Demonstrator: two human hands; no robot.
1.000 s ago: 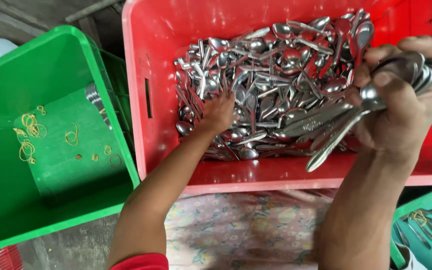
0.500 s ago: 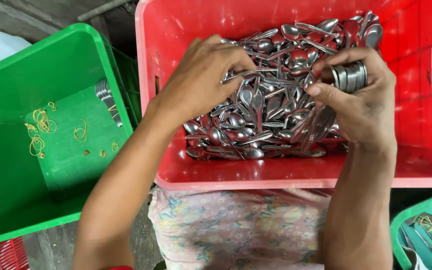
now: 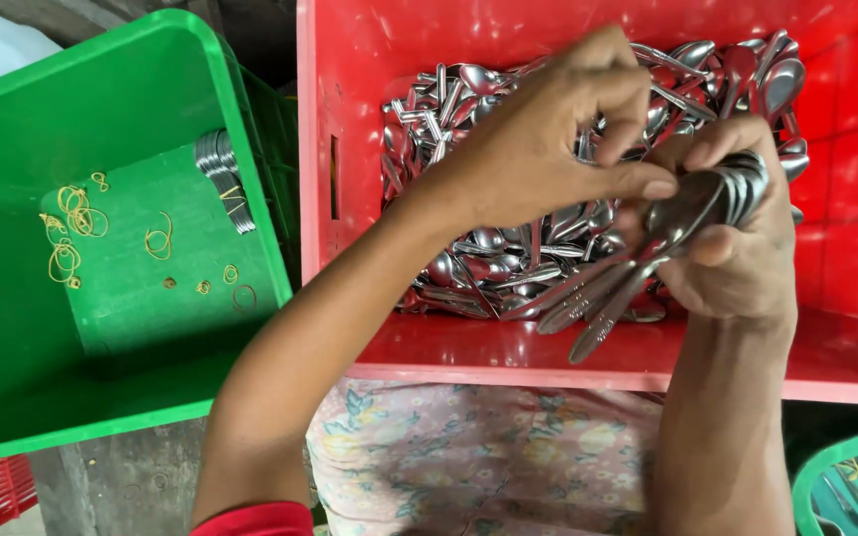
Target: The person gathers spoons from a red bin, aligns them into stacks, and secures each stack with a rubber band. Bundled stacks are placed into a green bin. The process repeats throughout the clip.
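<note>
Gripping a nested stack of steel spoons (image 3: 707,203) in right hand (image 3: 737,238), fingers curled shut around the bowls, handles fanning down-left over the front rim of the red crate (image 3: 350,119). Sitting lower and further forward than half a second ago, when the stack was being held upright near the crate's far right side with only the bowl edges showing. Now tilting so the handles are poking out toward the crate's near wall. Pressing left hand (image 3: 538,149) against the stack from the left, thumb extended along the bowls and touching them, other fingers bent and pinched above; cannot tell whether those fingers are holding a separate spoon. Crossing over from the pile's left part, where it was lying flat on the loose spoons half a second ago, to meeting the right hand at the stack. Lying under both hands: loose pile of spoons (image 3: 469,258), filling the crate's middle and rear, looking unchanged. Standing just beside the red crate on the left: green crate (image 3: 12,397), holding scattered yellow rubber bands (image 3: 76,223) on its floor and a banded bundle of spoons (image 3: 222,179) against its right wall, all lying as before. Showing below the red crate: floral cloth (image 3: 469,457). Peeking in at bottom right: corner of a teal bin (image 3: 851,476).
</note>
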